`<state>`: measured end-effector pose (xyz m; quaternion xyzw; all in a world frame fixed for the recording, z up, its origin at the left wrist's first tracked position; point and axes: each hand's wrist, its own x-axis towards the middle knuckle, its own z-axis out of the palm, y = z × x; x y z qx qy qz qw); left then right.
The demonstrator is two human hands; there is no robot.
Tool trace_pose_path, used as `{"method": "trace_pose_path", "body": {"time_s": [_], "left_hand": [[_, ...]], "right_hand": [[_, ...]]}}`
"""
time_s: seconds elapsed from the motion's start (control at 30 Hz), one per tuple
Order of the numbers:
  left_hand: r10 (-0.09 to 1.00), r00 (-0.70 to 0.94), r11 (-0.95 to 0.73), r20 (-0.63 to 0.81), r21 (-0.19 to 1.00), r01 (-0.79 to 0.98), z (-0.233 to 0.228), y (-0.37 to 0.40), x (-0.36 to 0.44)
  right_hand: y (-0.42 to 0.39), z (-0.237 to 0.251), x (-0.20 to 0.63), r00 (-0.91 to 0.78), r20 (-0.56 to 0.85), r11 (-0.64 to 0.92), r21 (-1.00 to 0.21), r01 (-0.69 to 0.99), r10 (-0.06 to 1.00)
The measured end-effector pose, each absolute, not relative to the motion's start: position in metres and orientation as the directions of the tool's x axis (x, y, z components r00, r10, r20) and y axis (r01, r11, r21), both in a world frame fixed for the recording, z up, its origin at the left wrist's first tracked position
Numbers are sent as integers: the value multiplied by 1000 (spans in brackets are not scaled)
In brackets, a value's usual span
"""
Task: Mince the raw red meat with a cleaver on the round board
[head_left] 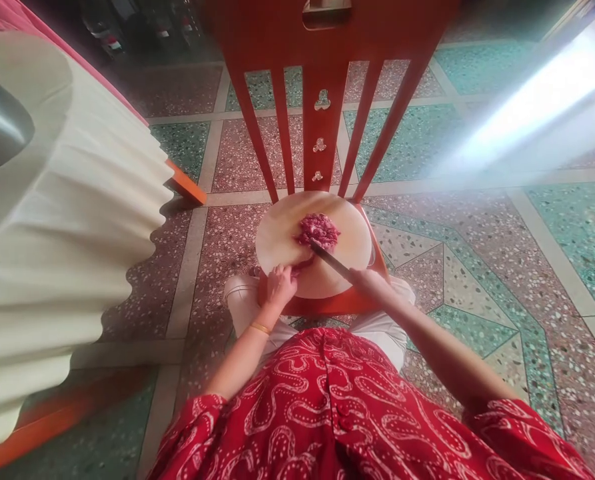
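- Head view: round cutting board (282, 240) lying on the seat of an orange chair (322, 100); all positions are given relative to this board.
- Minced red meat (318, 230) heaped just past the board's centre, toward the chair back.
- Right hand (372, 283) at the board's near right rim, fingers clamped on a knife (331, 260) whose tip touches the meat.
- Left hand (280, 283) on the near left rim, fingers curled together.
- Pleated cream cloth (67, 220) well to the left of the board.
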<state>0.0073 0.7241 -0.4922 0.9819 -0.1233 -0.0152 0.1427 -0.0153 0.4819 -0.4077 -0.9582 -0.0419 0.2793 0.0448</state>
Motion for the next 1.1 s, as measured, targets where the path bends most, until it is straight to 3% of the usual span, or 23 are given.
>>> {"method": "trace_pose_path", "body": {"time_s": [0.07, 0.17, 0.23, 0.3, 0.43, 0.67, 0.93, 1.0, 1.1], "left_hand": [[-252, 964, -921, 80, 286, -264, -491, 728, 4], [-399, 894, -824, 205, 347, -447, -489, 721, 11], [-505, 832, -759, 227, 343, -554, -493, 711, 20], [-542, 816, -752, 202, 316, -578, -499, 705, 29], [-543, 820, -760, 181, 310, -571, -511, 709, 35], [-563, 795, -674, 226, 431, -600, -515, 718, 27], [-488, 858, -741, 163, 443, -505, -508, 705, 29], [-437, 889, -762, 139, 467, -448, -506, 705, 29], [-336, 933, -721, 133, 601, -345, -506, 705, 33]], "right_hand": [[488, -406, -15, 850, -518, -993, -107, 45, 94], [499, -402, -10, 867, -491, -993, -114, 32, 84], [507, -400, -7, 876, -469, -990, -126, 57, 110], [513, -400, -5, 877, -457, -986, -139, 95, 149], [521, -404, -7, 862, -477, -983, -131, 125, 173], [532, -412, 2, 806, -561, -982, -123, 144, 188], [570, -417, 54, 835, -457, -948, -225, 226, 308], [564, -417, 57, 837, -467, -955, -214, 205, 284], [536, -417, 48, 818, -543, -980, -154, 124, 189]]}}
